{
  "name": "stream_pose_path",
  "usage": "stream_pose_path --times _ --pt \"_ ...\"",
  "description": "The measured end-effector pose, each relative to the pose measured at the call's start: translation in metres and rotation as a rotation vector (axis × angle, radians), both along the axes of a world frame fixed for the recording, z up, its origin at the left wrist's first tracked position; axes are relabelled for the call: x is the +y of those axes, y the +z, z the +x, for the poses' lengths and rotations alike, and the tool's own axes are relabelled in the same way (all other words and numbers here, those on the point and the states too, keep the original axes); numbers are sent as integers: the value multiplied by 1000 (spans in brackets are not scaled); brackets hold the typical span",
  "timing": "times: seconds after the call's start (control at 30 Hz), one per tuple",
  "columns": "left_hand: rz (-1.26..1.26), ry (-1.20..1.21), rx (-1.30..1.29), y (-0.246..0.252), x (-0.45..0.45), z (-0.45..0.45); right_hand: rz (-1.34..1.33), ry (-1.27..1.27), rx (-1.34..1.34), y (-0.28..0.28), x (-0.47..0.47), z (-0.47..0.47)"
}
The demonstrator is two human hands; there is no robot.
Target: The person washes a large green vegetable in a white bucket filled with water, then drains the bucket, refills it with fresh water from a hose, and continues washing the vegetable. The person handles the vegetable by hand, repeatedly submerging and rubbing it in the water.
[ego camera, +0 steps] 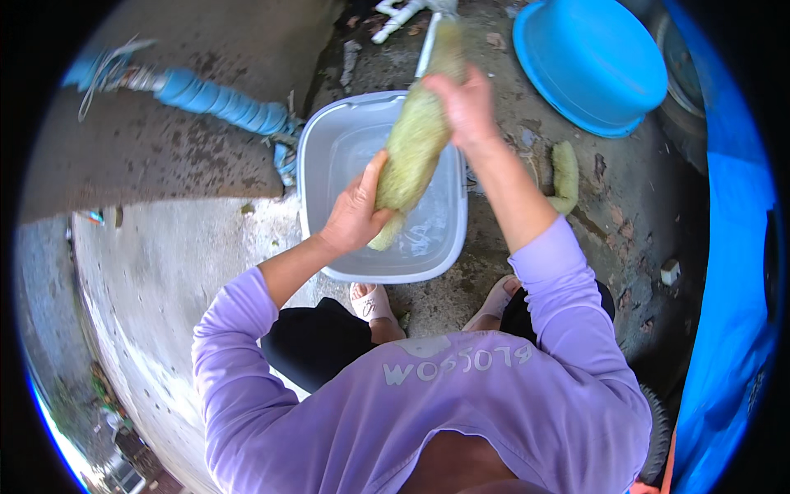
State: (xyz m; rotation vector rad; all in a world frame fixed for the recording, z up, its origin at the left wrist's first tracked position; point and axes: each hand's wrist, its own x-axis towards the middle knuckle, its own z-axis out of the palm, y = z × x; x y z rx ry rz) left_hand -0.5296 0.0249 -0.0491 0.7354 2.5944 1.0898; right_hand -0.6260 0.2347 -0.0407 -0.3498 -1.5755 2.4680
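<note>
A long, pale green, fibrous piece, seemingly a loofah sponge [415, 145], is held slantwise over a grey plastic basin [460, 234]. My left hand [356, 213] grips its lower part, thumb on the near side. Higher up, my right hand [463, 102] is closed around it, blurred by motion. The top end of the piece is blurred too. Some clear water seems to lie in the bottom of the basin, which stands on the ground just beyond my feet.
A blue plastic tub [595, 62] lies tilted at the upper right. Below it, a curved greenish piece [565, 176] rests on wet concrete. A blue-wrapped pipe [222, 105] crosses the left side, white pipes [404, 15] lie at the top, and blue sheeting [737, 247] hangs at right.
</note>
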Motion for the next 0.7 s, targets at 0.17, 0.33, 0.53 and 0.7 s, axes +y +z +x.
stream_pose_path --times 0.17,0.33,0.53,0.7 --pt "-683 43 -539 -79 -33 -8 688 257 -304 -120 -72 2" --pt "-676 113 -423 -116 -8 3 1191 373 -547 -145 -76 3" --pt "-866 168 -498 -197 19 -31 1329 331 -656 -214 -89 6" --pt "-571 -1 -469 -233 -20 -79 1052 191 -853 -211 -67 -17"
